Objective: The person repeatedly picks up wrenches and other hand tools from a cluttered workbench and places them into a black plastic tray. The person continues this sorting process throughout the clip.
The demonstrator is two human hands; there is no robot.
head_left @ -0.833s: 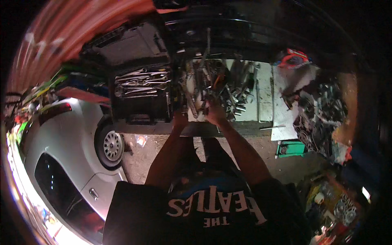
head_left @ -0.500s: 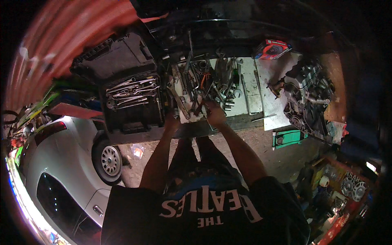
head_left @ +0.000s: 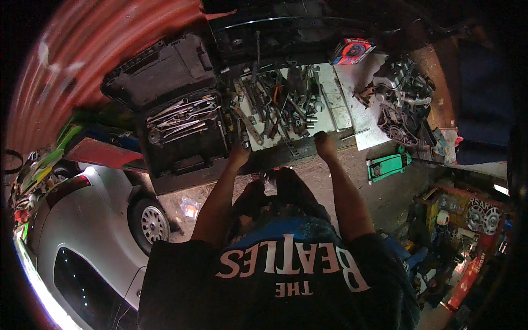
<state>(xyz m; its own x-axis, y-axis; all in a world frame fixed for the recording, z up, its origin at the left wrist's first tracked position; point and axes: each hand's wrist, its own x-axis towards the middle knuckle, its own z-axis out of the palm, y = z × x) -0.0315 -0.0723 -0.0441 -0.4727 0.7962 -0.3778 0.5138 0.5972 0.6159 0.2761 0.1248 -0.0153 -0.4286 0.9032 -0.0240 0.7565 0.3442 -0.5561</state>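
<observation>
The left hand (head_left: 239, 156) is at the near edge of the bench (head_left: 269, 155), just right of the open black tool case (head_left: 187, 165) with its wrenches (head_left: 184, 118), while the right hand (head_left: 324, 144) is by the same edge farther right; the two are well apart, and I cannot tell whether either grips anything (both look small and dim). The loose tools (head_left: 278, 104) lie heaped on the bench's pale middle, on the far side of the hands, with an engine (head_left: 404, 93) to their right and a green jack (head_left: 389, 166) below it on the floor (head_left: 357, 184).
</observation>
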